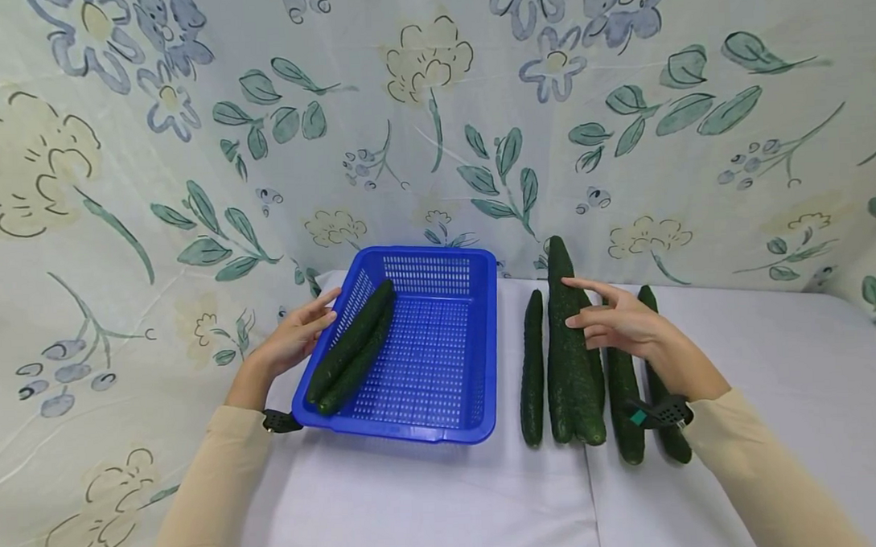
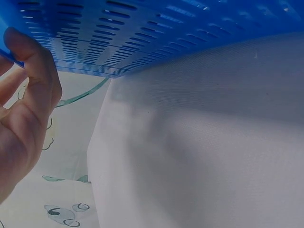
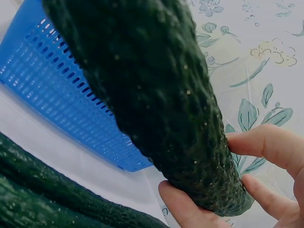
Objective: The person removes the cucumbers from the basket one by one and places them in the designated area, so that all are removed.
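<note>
My right hand (image 1: 621, 323) pinches a dark green cucumber (image 1: 562, 350) near its far end, thumb on one side and fingers on the other. In the right wrist view this bumpy cucumber (image 3: 147, 95) looms close, overlapping the basket behind it. Other cucumbers lie side by side on the cloth, one (image 1: 531, 371) to its left and several to its right, partly hidden by my hand and wrist. My left hand (image 1: 295, 335) touches the left rim of a blue plastic basket (image 1: 489, 344) with its fingertips. Two cucumbers (image 1: 357, 349) lie together along the basket's left side.
A white cloth (image 1: 431, 499) covers the table. Behind it hangs a floral curtain (image 1: 406, 194), which also spreads along the left. The basket stands left of the row of cucumbers, with a narrow strip of cloth between them.
</note>
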Available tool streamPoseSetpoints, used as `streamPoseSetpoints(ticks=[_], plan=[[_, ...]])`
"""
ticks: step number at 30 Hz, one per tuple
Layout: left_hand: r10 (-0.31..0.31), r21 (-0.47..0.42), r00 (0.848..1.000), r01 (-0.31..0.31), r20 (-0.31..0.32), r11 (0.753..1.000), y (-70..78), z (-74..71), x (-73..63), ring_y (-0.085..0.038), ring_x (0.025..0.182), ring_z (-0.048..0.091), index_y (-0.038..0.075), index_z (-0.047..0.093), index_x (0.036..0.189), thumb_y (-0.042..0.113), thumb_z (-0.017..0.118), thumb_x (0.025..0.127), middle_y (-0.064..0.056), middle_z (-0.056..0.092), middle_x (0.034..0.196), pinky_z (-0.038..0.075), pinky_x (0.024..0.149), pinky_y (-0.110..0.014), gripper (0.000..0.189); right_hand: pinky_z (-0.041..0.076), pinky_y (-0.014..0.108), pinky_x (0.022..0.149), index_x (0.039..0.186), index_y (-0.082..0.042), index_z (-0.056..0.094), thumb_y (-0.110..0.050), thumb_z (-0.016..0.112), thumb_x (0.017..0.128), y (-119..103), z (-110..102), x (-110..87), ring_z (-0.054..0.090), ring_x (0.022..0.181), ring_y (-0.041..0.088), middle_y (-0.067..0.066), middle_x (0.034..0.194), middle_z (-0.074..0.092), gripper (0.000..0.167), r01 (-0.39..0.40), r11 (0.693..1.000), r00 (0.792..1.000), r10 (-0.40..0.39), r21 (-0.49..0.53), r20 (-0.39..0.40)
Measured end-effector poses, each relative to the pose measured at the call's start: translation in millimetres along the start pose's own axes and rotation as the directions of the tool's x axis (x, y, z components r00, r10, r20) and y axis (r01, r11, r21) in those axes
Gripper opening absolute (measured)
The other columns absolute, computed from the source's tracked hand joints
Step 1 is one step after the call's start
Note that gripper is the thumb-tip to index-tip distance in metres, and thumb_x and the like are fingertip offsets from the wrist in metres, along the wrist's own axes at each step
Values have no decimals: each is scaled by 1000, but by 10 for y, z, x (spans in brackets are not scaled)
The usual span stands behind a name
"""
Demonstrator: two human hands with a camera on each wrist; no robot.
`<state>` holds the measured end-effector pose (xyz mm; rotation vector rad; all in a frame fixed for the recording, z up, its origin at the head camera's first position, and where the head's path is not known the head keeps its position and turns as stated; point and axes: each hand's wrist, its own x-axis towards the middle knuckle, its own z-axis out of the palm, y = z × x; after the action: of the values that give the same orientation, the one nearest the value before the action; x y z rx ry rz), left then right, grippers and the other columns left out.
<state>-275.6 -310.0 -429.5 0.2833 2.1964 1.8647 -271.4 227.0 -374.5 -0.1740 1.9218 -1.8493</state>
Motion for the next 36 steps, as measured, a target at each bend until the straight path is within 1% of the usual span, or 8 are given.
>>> streamPoseSetpoints(ticks=[4,11,13,15,18,19,24,36], plan=[[1,-3,1000,-1,4,1000,-13,-4,6,-9,75,57,20,28,159,25,48,107,-13,52,119,37,49,-18,56,54,36,69,158,-19,27,1,68,91,21,-52,-31,52,60,15,-4,63,44,80,-12,1000,1000,12,3,-4],[11,2,1000,-11,13,1000,-21,-5,12,-8,71,54,19,28,159,24,48,107,-11,51,114,37,48,-17,55,55,36,69,158,-21,28,-1,69,93,74,-175,-82,61,68,15,3,92,62,80,-10,1000,1000,10,7,-21],[12,1,1000,-12,13,1000,-23,-6,14,-8,71,54,19,28,159,23,47,107,-11,51,112,36,48,-17,55,56,36,68,158,-22,28,-2,68,93,88,-208,-94,61,69,15,14,101,63,79,1,1000,1000,-1,-1,-21],[10,-1,1000,-10,12,1000,-22,-2,15,-8,71,55,19,27,159,23,47,108,-11,51,113,37,48,-17,55,56,35,70,159,-22,26,-2,68,94,97,-244,-116,63,73,14,32,130,52,80,11,1000,1000,-12,-17,-21],[6,0,1000,-6,13,1000,-14,4,13,-9,76,57,19,27,159,23,47,108,-13,52,117,39,51,-17,56,56,35,72,160,-22,24,-3,67,94,123,-303,-140,65,80,12,42,153,9,82,26,999,999,-27,-44,-19],[3,0,1000,-3,11,1000,-10,7,11,-9,77,58,20,27,159,24,47,108,-14,51,119,40,52,-17,56,56,35,72,160,-23,24,-3,67,94,135,-326,-144,64,80,12,41,154,3,82,31,998,999,-32,-52,-23],[3,-1,1000,-3,11,1000,6,10,6,-11,83,60,20,27,159,23,46,108,-17,50,124,45,57,-17,55,56,36,74,159,-25,27,-4,68,94,171,-430,-185,65,85,12,41,154,7,80,35,995,998,-40,-88,-46],[4,-20,1000,-4,18,1000,-1,2,8,-12,85,61,20,26,159,22,46,108,-19,49,124,50,62,-18,55,55,33,71,158,-26,29,-4,64,96,234,-658,-290,64,90,9,39,155,-9,75,72,993,996,-76,-89,-40]])
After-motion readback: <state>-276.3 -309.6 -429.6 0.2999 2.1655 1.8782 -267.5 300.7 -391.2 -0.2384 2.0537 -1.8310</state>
